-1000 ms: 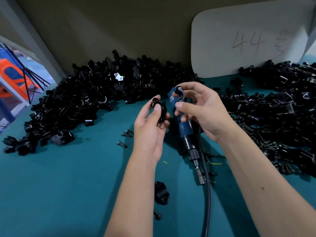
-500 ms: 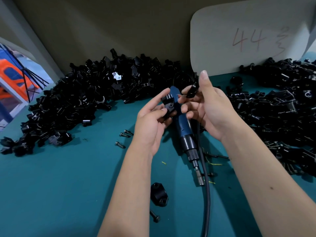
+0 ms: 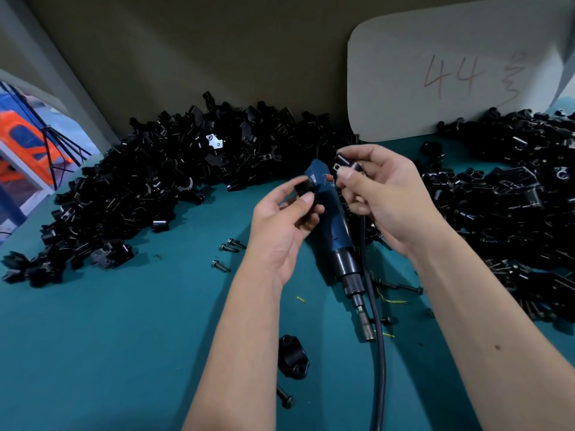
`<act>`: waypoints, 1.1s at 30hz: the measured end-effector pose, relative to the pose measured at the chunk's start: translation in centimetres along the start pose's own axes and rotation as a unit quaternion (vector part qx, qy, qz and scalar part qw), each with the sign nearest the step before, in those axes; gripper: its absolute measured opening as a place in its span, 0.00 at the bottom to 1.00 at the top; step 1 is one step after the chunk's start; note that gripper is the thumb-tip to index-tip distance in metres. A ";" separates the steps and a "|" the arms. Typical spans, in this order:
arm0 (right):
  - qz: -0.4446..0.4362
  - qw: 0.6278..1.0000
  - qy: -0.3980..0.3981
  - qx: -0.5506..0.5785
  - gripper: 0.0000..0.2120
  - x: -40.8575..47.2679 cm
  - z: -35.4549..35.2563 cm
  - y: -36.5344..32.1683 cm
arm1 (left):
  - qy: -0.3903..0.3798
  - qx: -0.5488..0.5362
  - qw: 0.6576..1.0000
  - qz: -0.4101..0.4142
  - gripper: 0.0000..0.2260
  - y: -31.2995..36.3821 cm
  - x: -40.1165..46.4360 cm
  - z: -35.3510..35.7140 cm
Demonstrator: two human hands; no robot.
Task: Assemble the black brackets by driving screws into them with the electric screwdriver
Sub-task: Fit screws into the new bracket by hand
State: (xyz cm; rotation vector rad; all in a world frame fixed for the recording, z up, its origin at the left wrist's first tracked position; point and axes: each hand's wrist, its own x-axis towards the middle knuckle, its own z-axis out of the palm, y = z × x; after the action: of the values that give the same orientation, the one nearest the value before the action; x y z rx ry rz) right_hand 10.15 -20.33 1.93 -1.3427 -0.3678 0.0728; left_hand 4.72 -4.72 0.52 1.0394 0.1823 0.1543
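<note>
Teal bench top [image 3: 109, 353] was what everything sat on, with a brown wall behind and a white board [image 3: 451, 73] marked "44" propped at the back right edge. One big heap of black brackets [image 3: 149, 194] ran along the back left, and a second heap [image 3: 513, 197] filled the right edge.

Left hand [image 3: 280, 231] pinched a small black bracket piece [image 3: 303, 189] between thumb and curled fingers, held up over the middle of the bench. Right hand [image 3: 382, 191] gripped another bracket piece [image 3: 345, 163] with thumb and fingertips, just beside the first but not touching it as far as I could see.

Blue electric screwdriver [image 3: 334, 231] lay flat on the bench under both hands, bit pointing at the near edge, with its black cord [image 3: 378, 353] running alongside. A finished-looking bracket [image 3: 292, 357] sat near the front, one screw [image 3: 284, 397] just below it and three loose screws [image 3: 228, 248] left of the left wrist.
</note>
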 end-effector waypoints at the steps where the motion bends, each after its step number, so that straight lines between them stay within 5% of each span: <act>1: -0.009 1.000 -0.011 0.000 0.12 0.0 0.0 0.1 | 0.008 0.001 1.000 -0.003 0.14 0.0 0.0 0.1; 13: -0.110 0.979 0.015 -0.170 0.17 0.1 -0.3 0.5 | 0.006 0.001 0.998 0.059 0.15 0.2 0.0 0.1; 19: -0.079 0.992 0.005 -0.099 0.14 -0.1 -0.2 -0.1 | -0.019 0.085 0.987 0.137 0.16 0.1 0.1 -0.2; 26: -0.015 0.997 -0.070 -0.038 0.17 -0.4 -0.1 -0.5 | -0.082 -0.046 0.995 0.040 0.12 0.6 -0.4 -0.2; 33: -0.039 0.994 -0.077 -0.068 0.16 -0.6 -2.1 -1.9 | -0.067 -0.018 0.995 0.078 0.11 -0.4 -0.7 2.2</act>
State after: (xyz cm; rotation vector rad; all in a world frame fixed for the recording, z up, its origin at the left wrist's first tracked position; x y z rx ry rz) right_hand 9.92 -22.85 3.23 -1.4597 -0.5639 0.0881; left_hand 4.54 -6.93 1.35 1.0235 -0.0230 0.2275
